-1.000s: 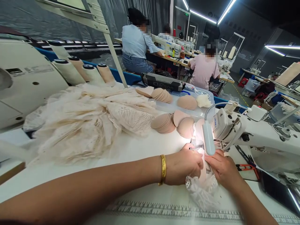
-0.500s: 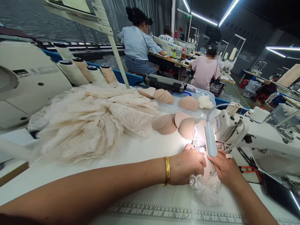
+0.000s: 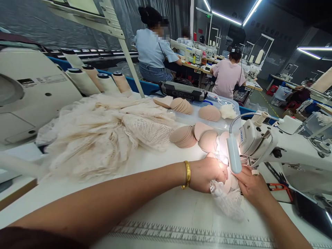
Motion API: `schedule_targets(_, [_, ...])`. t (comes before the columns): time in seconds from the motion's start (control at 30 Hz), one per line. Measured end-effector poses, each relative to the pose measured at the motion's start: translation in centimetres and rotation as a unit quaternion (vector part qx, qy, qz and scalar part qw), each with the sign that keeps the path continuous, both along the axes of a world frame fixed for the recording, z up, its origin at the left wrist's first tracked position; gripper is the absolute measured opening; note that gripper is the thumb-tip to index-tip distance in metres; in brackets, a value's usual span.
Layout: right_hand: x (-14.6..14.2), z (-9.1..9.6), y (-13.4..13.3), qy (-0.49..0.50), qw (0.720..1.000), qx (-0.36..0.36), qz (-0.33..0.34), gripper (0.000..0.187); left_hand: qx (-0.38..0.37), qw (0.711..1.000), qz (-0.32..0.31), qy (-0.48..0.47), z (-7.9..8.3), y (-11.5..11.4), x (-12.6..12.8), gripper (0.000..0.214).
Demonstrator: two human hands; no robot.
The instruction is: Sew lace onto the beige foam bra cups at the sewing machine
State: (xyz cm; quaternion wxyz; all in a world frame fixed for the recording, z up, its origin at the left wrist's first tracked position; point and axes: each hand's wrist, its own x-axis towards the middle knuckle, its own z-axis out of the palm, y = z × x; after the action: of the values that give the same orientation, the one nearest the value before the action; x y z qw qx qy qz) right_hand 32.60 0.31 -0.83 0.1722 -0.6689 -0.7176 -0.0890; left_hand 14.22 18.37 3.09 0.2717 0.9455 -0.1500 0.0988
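Note:
My left hand [image 3: 207, 174], with a gold bangle on the wrist, is closed on a lace-covered beige cup piece [image 3: 228, 195] under the head of the white sewing machine [image 3: 275, 152]. My right hand [image 3: 250, 186] grips the same piece from the right, fingers pinched by the needle area. A small lamp [image 3: 233, 157] on a flexible neck lights the spot and hides part of the fingers. Loose white lace hangs from the piece toward me.
A big heap of cream lace [image 3: 103, 135] lies on the white table to the left. Stacks of beige cups [image 3: 193, 135] sit behind my hands. Thread cones [image 3: 101, 81] stand at the back left. Red scissors [image 3: 278, 186] lie on the right. Two people sew at far tables.
Both hands have slid the lace piece a little further away, toward the machine's needle. The view has shifted slightly.

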Motion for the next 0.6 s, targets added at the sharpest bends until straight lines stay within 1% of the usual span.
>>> schedule_targets(0.13, [0.4, -0.1, -0.1, 0.003, 1.000, -0.006, -0.005, 0.040, 0.010, 1.000, 0.004, 0.013, 0.5, 1.0, 0.5, 0.015])
schedule_targets(0.3, [0.6, -0.1, -0.2, -0.005, 1.000, -0.011, 0.022, 0.039, 0.008, 1.000, 0.004, -0.009, 0.4, 1.5, 0.5, 0.015])
schedule_targets(0.37, [0.3, 0.1, -0.3, -0.001, 0.999, -0.010, 0.037, 0.037, 0.028, 0.999, -0.005, -0.028, 0.2, 1.3, 0.3, 0.014])
schedule_targets(0.5, [-0.3, 0.8, -0.3, 0.017, 0.997, -0.010, 0.070, 0.031, 0.089, 0.995, -0.020, -0.039, 0.2, 0.7, -0.1, 0.023])
schedule_targets(0.6, [-0.4, 1.0, -0.4, 0.017, 0.998, -0.019, 0.062, 0.031, 0.113, 0.993, -0.006, -0.030, 0.3, 0.6, 0.0, 0.020])
